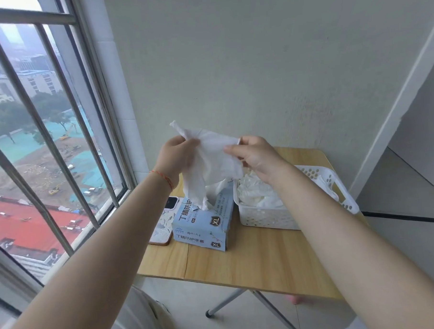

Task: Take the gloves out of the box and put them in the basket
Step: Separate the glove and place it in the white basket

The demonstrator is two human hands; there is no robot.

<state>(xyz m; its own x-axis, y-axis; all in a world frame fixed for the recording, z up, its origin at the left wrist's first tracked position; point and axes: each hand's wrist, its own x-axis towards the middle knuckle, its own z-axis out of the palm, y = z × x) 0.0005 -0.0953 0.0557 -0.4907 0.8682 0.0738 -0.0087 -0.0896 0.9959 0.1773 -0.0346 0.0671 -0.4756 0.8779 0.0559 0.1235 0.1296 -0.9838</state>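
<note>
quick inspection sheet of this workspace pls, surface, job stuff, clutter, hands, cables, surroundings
surface: wooden folding table on metal legs, against a pale wall
job's things: blue glove box with gloves poking out of its top; white perforated basket to its right, already holding gloves; one white glove held up above the box
clutter: phone lying left of the box
hands: left hand and right hand each pinch the glove's upper edge
cables: a dark line runs along the floor behind the basket; cannot tell whether it is a cable
surroundings: barred window on the left, looking out over buildings
</note>
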